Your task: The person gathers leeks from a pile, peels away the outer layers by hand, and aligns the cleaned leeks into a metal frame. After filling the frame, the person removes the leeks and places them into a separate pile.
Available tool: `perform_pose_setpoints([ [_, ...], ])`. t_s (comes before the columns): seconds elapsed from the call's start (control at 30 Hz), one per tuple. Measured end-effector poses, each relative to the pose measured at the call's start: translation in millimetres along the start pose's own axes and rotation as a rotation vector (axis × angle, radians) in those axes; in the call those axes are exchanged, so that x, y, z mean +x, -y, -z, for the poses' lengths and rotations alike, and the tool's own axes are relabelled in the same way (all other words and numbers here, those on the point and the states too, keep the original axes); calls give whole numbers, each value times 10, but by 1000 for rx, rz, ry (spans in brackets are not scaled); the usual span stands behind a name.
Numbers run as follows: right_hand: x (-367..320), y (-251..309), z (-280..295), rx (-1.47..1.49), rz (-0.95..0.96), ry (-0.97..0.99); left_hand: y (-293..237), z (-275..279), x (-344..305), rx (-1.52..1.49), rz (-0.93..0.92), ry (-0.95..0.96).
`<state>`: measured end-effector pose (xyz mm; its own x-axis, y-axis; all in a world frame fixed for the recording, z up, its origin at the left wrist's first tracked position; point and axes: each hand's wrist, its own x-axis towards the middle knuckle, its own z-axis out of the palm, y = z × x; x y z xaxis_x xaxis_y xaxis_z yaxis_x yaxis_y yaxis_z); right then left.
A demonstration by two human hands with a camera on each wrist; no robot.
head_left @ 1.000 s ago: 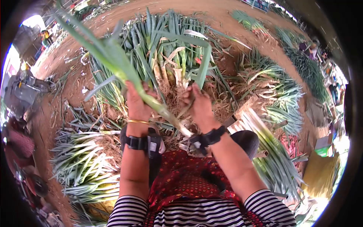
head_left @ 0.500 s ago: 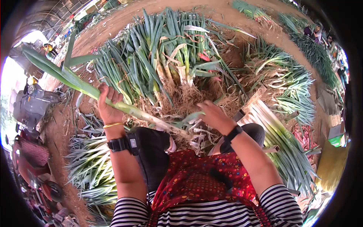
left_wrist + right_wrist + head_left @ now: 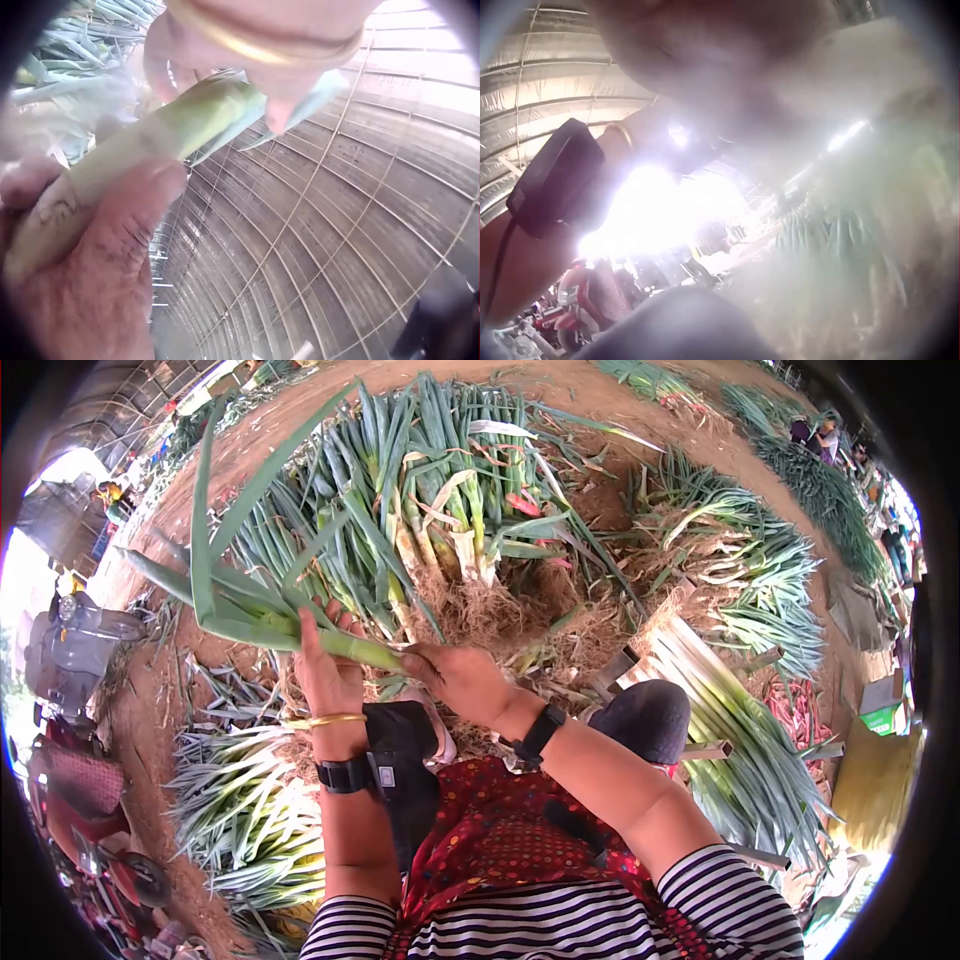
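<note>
One large green onion [image 3: 365, 651] lies across both hands in the head view, its leaves [image 3: 235, 610] spreading up and left. The left hand [image 3: 332, 675] holds it where stalk meets leaves. Just right of that, the right hand [image 3: 462, 682] grips the pale stalk, thumb and fingers curled round it. In the left wrist view the stalk [image 3: 112, 161] runs between the right hand [image 3: 97, 262] at lower left and the left hand [image 3: 262, 45] at the top, whose fingers are partly hidden. The right wrist view is blurred and glaring.
Upright onions with roots [image 3: 470, 610] stand in a big bundle ahead. More onions lie in piles at left [image 3: 255, 800] and right [image 3: 770, 610]. Long stalks [image 3: 720, 710] rest on a metal frame [image 3: 707, 751] beside the right knee. A scooter [image 3: 80, 650] is far left.
The right hand has moved left from near the roots onto the stalk. The left hand has shifted right and its fingers now point upward. The onion's leaves have swung upward.
</note>
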<state>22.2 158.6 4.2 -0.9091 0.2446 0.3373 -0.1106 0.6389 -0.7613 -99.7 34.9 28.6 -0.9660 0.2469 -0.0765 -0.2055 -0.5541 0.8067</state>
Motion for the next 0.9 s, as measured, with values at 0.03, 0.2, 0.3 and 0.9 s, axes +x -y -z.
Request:
perform_pose_setpoints([
  [0.03, -8, -16, 24, 8, -36, 43, 44, 20, -13, -50, -8, 37],
  [0.2, -32, -127, -27, 20, -48, 46, 108, 54, -43, -170, -30, 149],
  [0.3, -36, -167, -56, 139, -39, 41, 108, 93, -59, -282, -18, 309],
  [0.9, -55, -511, -167, 23, -289, -159, 387, -26, -154, -259, 183, 215],
])
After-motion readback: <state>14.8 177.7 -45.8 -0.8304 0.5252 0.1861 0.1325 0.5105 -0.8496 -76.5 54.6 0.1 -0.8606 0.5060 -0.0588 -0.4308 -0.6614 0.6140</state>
